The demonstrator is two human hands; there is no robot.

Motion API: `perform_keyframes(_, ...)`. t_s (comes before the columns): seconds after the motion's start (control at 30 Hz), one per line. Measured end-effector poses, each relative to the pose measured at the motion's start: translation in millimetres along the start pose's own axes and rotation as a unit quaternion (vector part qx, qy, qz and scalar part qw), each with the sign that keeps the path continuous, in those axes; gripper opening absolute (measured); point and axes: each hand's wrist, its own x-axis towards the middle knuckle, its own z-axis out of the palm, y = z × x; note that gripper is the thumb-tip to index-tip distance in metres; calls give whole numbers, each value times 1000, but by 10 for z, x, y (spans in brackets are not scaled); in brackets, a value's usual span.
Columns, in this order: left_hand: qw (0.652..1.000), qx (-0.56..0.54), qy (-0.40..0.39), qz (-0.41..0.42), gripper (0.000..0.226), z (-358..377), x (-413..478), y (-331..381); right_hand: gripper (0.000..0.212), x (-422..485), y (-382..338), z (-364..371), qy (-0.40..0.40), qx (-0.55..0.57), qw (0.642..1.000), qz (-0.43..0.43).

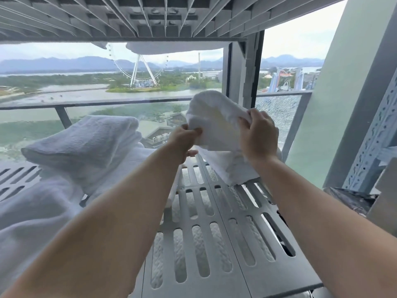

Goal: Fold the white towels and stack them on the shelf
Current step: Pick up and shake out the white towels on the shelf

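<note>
Head view: both bare forearms extend forward over a grey slotted shelf panel (217, 244). The left hand (182, 140) is closed, pinching the lower left edge of a folded white towel (214, 119) between thumb and fingers. The right hand (258, 134) is closed over the right side of the same towel, fingers wrapped across its front face. The two hands are apart, one at each side of the towel, which is raised clear of the shelf panel at the far right of the shelf. Directly below the held towel, a second white towel (232, 166) lies on the shelf panel, its near edge rumpled; whether the two touch cannot be determined. To the left, a stack of folded white towels (86, 143) rests on the shelf, well apart from the held towel. In front of that stack, at the lower left, loose white cloth (32, 211) lies unfolded and covers the left part of the shelf. White textured fabric shows through the slots of the panel from below. Above, the ribbed underside of an upper shelf (161, 16) spans the top of the view. A perforated metal upright (373, 138) stands at the right. Behind the shelf, a window shows a balcony railing (107, 103), water and a Ferris wheel (137, 65).
</note>
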Motion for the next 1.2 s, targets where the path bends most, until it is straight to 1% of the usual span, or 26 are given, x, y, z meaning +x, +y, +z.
perform_keyframes(0.03,1000,-8,-1,14,33,-8,-30,45,22,0,-55,8,10,20,1000,-7)
perform_keyframes(0.07,999,-10,6,36,33,-24,-72,96,21,-6,-114,22,23,38,999,-14)
perform_keyframes(0.2,990,-23,83,110,13,-236,-246,303,14,-66,-331,56,74,114,990,-31)
perform_keyframes(0.27,982,-25,121,142,8,-430,-308,395,9,-106,-434,55,81,147,985,-31)
perform_keyframes(0.37,972,-21,168,164,22,-711,-425,444,19,-225,-592,109,55,176,983,-19)
perform_keyframes(0.43,969,-7,187,159,27,-861,-512,414,25,-344,-714,164,36,187,982,-15)
perform_keyframes(0.53,967,7,205,150,27,-1067,-653,326,25,-538,-917,218,8,229,973,-27)
perform_keyframes(0.67,957,63,234,160,26,-1351,-861,152,22,-848,-1143,304,-53,283,957,-30)
perform_keyframes(0.73,954,82,233,171,32,-1497,-967,83,16,-1009,-1247,327,-70,290,954,-38)
perform_keyframes(0.77,954,83,228,175,40,-1561,-1008,67,14,-1071,-1297,326,-72,291,953,-42)
perform_keyframes(0.83,958,76,216,174,52,-1663,-1075,77,14,-1141,-1375,302,-65,290,954,-44)
perform_keyframes(0.87,961,69,208,171,53,-1702,-1103,92,15,-1156,-1404,277,-57,287,955,-45)
perform_keyframes(0.93,968,48,181,168,46,-1745,-1163,134,16,-1165,-1459,205,-41,270,961,-47)
perform_keyframes(1.1,976,-21,120,180,20,-1871,-1348,260,11,-1270,-1648,21,-3,219,975,-44)
perform_keyframes(1.2,978,-80,84,176,11,-2000,-1449,322,16,-1421,-1821,-66,31,192,980,-45)
